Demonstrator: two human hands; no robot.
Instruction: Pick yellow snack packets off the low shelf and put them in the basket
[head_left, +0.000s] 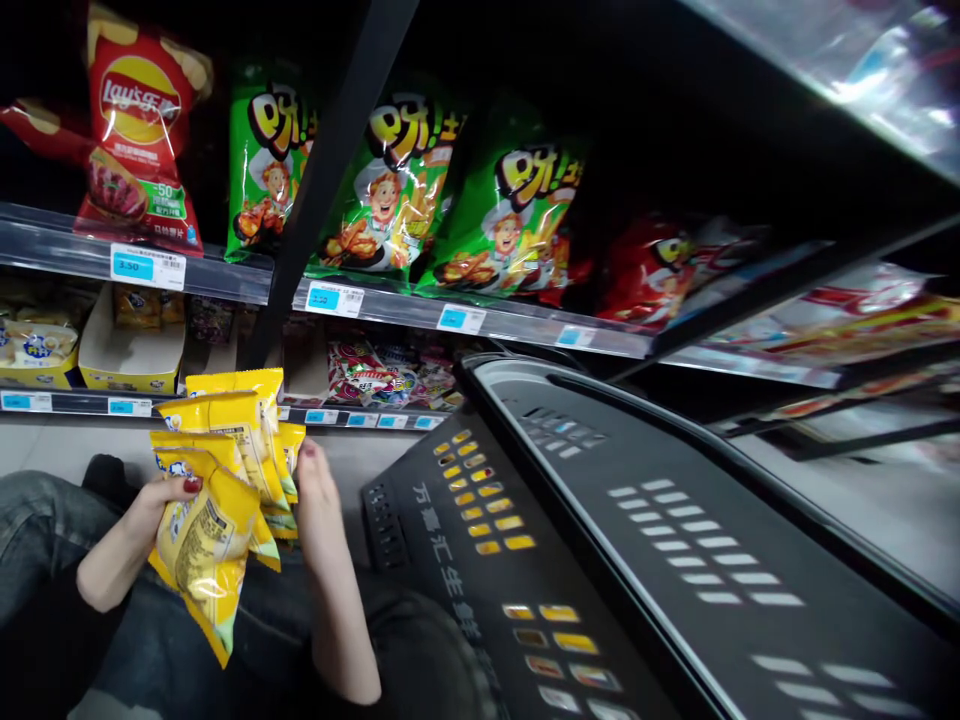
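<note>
Several yellow snack bags [214,530] are bunched together above my lap, their crimped tops pointing up. My left hand [166,505] is closed on the front bags, with the thumb lying over the nearest one. At the right side of the bunch, my right hand [315,490] presses against the rear bags; its fingertips are partly hidden behind the yellow packaging. Both hands together support the bunch between them.
A dark shopping basket [600,540] stands tilted to my right, yellow showing through its holes. Ahead, the shelf holds a red chip bag [142,130] and green snack bags [382,190]. Below are an open carton [131,345] and small packets [367,375]. A black post [330,150] crosses the shelves.
</note>
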